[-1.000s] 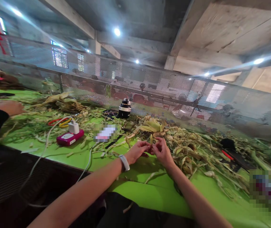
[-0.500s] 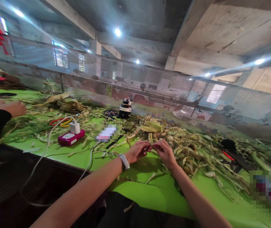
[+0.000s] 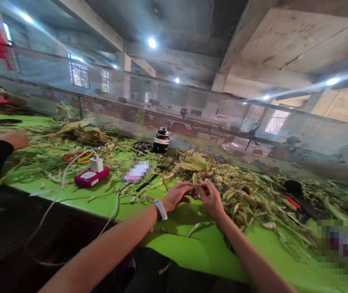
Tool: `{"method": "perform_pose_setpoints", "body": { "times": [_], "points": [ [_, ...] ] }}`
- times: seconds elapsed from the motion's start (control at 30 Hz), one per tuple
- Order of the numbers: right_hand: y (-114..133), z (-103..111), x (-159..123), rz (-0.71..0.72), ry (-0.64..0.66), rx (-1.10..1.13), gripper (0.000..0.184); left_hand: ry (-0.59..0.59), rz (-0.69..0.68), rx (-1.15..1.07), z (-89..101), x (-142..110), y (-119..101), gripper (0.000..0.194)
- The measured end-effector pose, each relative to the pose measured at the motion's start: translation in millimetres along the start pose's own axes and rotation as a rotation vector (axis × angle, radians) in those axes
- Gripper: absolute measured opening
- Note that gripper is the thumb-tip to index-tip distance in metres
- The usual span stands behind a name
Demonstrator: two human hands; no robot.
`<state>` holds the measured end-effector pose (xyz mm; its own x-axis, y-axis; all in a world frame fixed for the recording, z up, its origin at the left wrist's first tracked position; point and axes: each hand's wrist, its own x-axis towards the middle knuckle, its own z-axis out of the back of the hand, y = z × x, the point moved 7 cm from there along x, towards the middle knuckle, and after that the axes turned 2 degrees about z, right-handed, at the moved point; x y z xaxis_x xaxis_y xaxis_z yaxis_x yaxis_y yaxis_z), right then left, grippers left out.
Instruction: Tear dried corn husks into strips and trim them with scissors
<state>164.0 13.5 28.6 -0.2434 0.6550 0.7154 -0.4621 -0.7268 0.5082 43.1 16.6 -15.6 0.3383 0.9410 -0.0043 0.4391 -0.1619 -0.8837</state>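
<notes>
Over the green tabletop (image 3: pixel 198 252), my left hand (image 3: pixel 177 197) and my right hand (image 3: pixel 212 200) meet, fingertips almost touching. Both pinch a small pale strip of corn husk (image 3: pixel 195 179), whose upper end sticks up between them. The lower part of the strip is hidden by my fingers. A white band (image 3: pixel 161 209) circles my left wrist. Just beyond my hands lies a yellowish bundle of husk (image 3: pixel 196 162), and a heap of dried husk strips (image 3: pixel 253 199) spreads to the right.
Left of my hands are a blurred-out phone-like item (image 3: pixel 136 171) and a magenta power block (image 3: pixel 91 177) with a white charger (image 3: pixel 96 164) and cable. A black jar (image 3: pixel 161 141) stands near the mesh screen (image 3: pixel 174 106). Another person's hand (image 3: pixel 17 140) works at far left.
My hands stay together with small finger movements on the husk strip; my left wrist has turned slightly. At far left, the other person's hand has shifted a little left.
</notes>
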Motion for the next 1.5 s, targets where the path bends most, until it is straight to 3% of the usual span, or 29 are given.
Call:
{"method": "perform_pose_setpoints", "body": {
  "times": [0.23,0.47,0.57,0.67,0.87,1.0,1.13,1.33,1.5],
  "points": [
    [-10.2,-4.0,-3.4,-0.191,-0.022,0.139,0.025,0.068,-0.144,0.225,-7.5,-0.7,-7.6,0.035],
    [-24.6,3.8,-2.2,-0.312,-0.116,0.264,0.038,0.066,-0.186,0.263,-8.5,2.9,-5.4,0.042],
    [-27.3,-3.2,-1.3,-0.351,-0.003,0.324,0.043,0.059,-0.188,0.29,-7.6,3.1,-5.7,0.041],
    [-24.0,-8.5,-0.8,-0.298,0.055,0.336,0.04,0.066,-0.158,0.317,-7.5,3.5,-4.3,0.04],
    [-21.9,-7.0,0.1,-0.241,0.036,0.185,0.033,0.054,-0.133,0.425,-9.1,0.9,-4.9,0.038],
    [-20.8,-11.4,-1.3,-0.272,0.183,0.116,0.036,0.032,-0.191,0.497,-9.6,-1.9,-10.5,0.037],
    [-11.6,-13.8,-1.3,-0.178,0.264,0.05,0.035,0.024,-0.199,0.471,-9.1,-2.4,-12.5,0.038],
    [-10.1,-15.8,-1.3,-0.177,0.249,0.136,0.036,0.034,-0.104,0.373,-8.8,-5.6,-7.6,0.034],
    [-10.5,-25.0,-4.0,-0.3,0.355,0.367,0.041,0.104,-0.056,0.276,-12.0,-8.4,-2.9,0.033]
  ]
}}
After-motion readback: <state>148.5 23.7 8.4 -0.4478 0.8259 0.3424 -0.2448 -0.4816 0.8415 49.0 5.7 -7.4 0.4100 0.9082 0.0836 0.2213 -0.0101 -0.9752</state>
